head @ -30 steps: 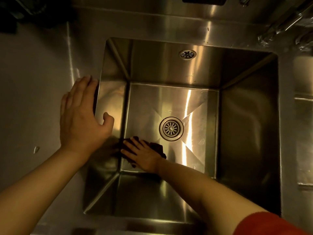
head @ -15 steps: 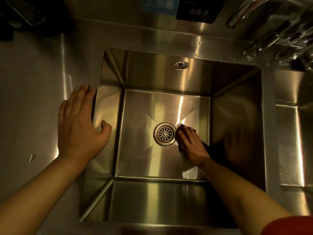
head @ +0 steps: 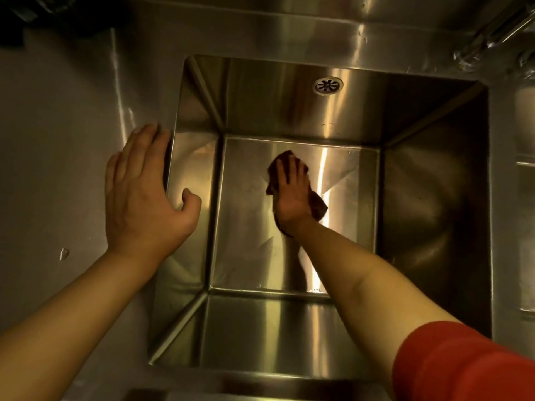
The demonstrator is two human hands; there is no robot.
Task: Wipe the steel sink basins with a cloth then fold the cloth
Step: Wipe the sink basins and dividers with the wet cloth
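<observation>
A deep square steel sink basin (head: pixel 252 256) fills the middle of the view. On its floor lies a dark brown cloth (head: pixel 318 206), and my right hand (head: pixel 292 195) presses flat on it with straight fingers pointing to the far wall. The hand and cloth cover the floor drain. My left hand (head: pixel 142 192) rests flat on the steel counter (head: pixel 63 157) at the basin's left rim, thumb hanging over the edge.
An overflow grille (head: pixel 329 85) sits high on the basin's far wall. Faucet pipes (head: pixel 492 33) show at the top right. A second basin's edge (head: pixel 525 198) lies to the right. A small scrap (head: pixel 63 253) lies on the left counter.
My right hand has slid the cloth from the near left of the basin floor to the right of the drain, then onto the middle over the drain. The left hand stays put.
</observation>
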